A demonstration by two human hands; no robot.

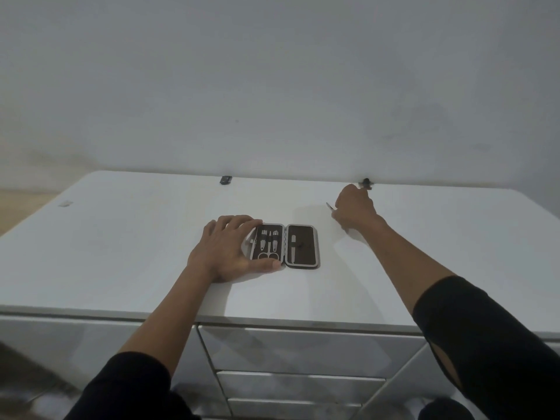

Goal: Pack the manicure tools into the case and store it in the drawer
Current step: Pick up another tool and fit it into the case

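Note:
A small manicure case (pixel 301 245) lies open and flat on the white dresser top (pixel 121 253). Its left half holds scissors and two clippers; its right half holds one white tool. My left hand (pixel 227 250) rests on the case's left edge, fingers spread, thumb along its near side. My right hand (pixel 356 209) is farther back and to the right, closed around a thin metal tool (pixel 329 206) whose tip sticks out to the left. Closed drawer fronts (pixel 303 350) show below the dresser top.
A small black object (pixel 225 180) sits at the back edge by the wall. Another dark item (pixel 366 182) lies just beyond my right hand. A small pale piece (pixel 65 203) is at the far left. The white wall rises directly behind the dresser.

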